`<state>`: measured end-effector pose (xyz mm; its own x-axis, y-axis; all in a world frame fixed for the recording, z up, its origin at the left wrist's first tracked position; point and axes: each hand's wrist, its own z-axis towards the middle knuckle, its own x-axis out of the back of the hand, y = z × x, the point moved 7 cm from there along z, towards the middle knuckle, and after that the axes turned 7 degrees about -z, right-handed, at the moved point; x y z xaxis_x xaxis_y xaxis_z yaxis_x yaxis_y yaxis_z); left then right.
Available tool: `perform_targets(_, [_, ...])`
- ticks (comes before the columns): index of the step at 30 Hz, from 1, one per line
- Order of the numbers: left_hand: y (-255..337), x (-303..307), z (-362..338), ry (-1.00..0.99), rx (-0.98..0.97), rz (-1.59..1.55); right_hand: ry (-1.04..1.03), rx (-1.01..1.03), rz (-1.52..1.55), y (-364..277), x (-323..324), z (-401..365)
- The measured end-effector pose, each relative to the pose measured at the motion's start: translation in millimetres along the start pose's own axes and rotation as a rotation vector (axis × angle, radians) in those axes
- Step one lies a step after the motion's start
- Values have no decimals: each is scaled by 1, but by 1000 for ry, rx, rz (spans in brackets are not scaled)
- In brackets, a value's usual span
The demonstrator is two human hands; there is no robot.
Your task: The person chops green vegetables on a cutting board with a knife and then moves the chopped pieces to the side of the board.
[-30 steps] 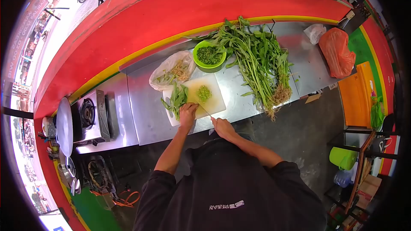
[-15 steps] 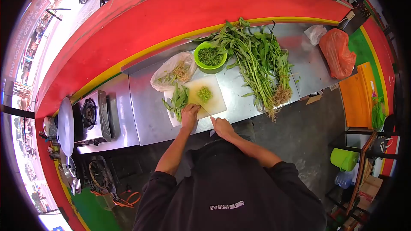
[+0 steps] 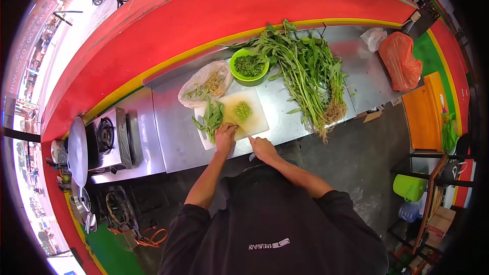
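My right hand (image 3: 263, 148) is wrapped round the handle of a knife (image 3: 244, 129), its blade slanting up and left over the white cutting board (image 3: 259, 112). At the board's near edge, the curled fingers of my left hand (image 3: 225, 138) press on a bunch of leafy greens (image 3: 212, 117), close to the blade. Most of the stems under those fingers are hidden. A small heap of chopped green stems (image 3: 243, 111) lies on the board beyond the knife. Behind the board stands a green bowl (image 3: 249, 79) filled with finely cut greens.
A plastic bag (image 3: 189, 89) with root trimmings rests behind the board. Long rooted greens (image 3: 300, 71) spread over the steel counter (image 3: 175, 132) to the right. A gas stove (image 3: 112, 137) stands left, and a red plastic bag (image 3: 401, 61) sits at the far right.
Both hands and the knife stay in nearly the same place over the board. The whole view has shifted very slightly.
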<state>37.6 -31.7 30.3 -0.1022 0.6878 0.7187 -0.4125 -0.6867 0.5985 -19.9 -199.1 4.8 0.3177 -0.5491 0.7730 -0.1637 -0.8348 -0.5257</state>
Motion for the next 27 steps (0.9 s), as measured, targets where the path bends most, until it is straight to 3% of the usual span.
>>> perform_targets(16, [-15, -6, 0, -7, 36, -18, -63, -51, 70, -6, 3, -3])
perform_targets(18, [-15, -6, -2, -26, 71, 33, -16, 27, 23, -5, 4, -8])
perform_targets(25, [-22, -7, -5, -3, 36, -22, -76, -29, 40, 3, 1, -9])
perform_targets(27, [-20, -7, -3, -12, 37, -20, 2, -5, -84, 2, 1, -3])
